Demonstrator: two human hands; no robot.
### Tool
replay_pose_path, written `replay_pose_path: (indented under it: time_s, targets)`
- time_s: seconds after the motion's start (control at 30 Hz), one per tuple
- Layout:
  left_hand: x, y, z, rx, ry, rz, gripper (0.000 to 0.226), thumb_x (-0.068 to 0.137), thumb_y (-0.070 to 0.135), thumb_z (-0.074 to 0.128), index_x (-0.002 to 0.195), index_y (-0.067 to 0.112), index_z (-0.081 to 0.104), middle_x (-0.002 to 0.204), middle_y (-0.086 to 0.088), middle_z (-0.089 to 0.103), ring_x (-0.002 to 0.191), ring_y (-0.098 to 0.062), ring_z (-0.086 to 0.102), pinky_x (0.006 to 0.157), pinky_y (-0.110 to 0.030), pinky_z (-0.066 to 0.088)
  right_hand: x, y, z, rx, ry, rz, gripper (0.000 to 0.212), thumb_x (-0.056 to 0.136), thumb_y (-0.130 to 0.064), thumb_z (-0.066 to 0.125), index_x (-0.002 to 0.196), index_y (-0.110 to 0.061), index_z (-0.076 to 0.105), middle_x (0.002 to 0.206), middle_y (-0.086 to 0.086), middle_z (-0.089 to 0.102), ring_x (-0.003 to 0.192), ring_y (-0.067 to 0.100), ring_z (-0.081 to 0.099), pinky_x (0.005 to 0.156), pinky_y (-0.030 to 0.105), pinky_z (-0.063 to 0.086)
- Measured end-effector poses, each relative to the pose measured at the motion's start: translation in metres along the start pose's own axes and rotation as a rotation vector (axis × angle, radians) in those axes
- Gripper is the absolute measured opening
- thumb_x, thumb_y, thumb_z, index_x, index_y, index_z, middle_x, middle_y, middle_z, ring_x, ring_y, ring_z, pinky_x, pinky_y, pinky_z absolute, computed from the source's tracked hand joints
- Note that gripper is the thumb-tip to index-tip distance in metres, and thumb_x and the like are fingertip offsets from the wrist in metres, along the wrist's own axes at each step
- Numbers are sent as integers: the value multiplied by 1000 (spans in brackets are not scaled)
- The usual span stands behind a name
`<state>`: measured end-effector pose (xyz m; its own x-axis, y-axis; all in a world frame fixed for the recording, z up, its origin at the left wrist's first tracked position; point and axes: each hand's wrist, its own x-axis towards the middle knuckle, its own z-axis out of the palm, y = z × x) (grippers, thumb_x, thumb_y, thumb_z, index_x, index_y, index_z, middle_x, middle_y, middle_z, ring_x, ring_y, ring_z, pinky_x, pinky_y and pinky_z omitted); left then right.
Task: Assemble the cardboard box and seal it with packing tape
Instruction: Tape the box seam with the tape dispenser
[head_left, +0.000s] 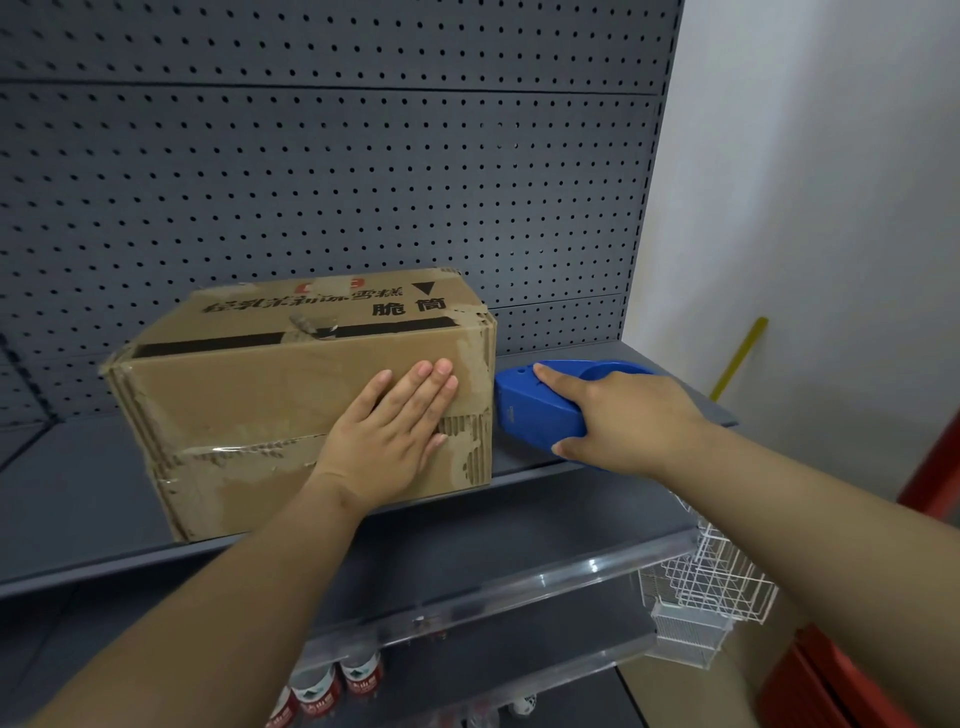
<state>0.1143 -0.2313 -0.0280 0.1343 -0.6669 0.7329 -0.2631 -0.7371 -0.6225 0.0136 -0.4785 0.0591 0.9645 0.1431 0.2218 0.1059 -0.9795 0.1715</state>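
even, soft indoor light, fairly bright, no hard shadows. slight glare on clear shelf edge (519, 597) & tape (234, 447) on the box. wide-angle bend at edges; forearms near bottom look stretched, a bit soft.

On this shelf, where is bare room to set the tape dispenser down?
Bare shelf lies left of the cardboard box, up to the pegboard. A narrower strip runs behind the blue tape dispenser to the shelf's right end. It is crowded between box and dispenser, where the left hand and right hand sit.
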Motion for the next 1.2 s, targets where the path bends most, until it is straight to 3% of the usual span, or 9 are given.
replay_pose_path:
  time_s: [0.63, 0.77, 0.87, 1.03, 1.2]
  targets:
    - [1, 3, 0, -34, -2, 16, 65, 95, 41, 32, 147, 7, 14, 158, -8, -7, 145, -20, -3, 117, -38, 1, -2, -6, 9, 20, 38, 34, 79, 86, -57, 48, 149, -42, 5, 108, 2, 63, 97, 23, 61, 69, 31, 49]
    - [0, 4, 0, -19, -1, 15, 65, 94, 42, 33, 147, 8, 15, 158, -8, -6, 145, -20, -2, 117, -38, 3, -5, -12, 10, 71, 9, 42, 79, 86, -57, 47, 150, -39, 5, 116, 0, 63, 101, 21, 60, 69, 29, 44]
    - [1, 3, 0, -21, -5, 15, 65, 95, 42, 33, 147, 8, 16, 158, -8, -6, 145, -20, -2, 117, -39, 3, 6, -3, 0, 91, 98, 124, 78, 85, -58, 49, 150, -40, 9, 121, 1, 62, 108, 24, 58, 77, 32, 47]
    - [-1, 3, 3, -30, -8, 8, 66, 94, 42, 33, 147, 9, 14, 157, -7, -8, 145, -20, -3, 117, -38, 1, 9, -13, 12, 34, -62, 119, 78, 84, -60, 47, 150, -42, 8, 119, 2, 62, 107, 25, 59, 79, 33, 50]
    - [2, 4, -3, -11, -35, 4, 65, 94, 42, 34, 147, 9, 17, 157, -8, -8, 145, -20, -3, 117, -39, 2, 17, -2, -15, 208, 139, 309, 76, 88, -57, 48, 151, -37, 9, 123, 4, 61, 108, 28, 58, 72, 31, 43]
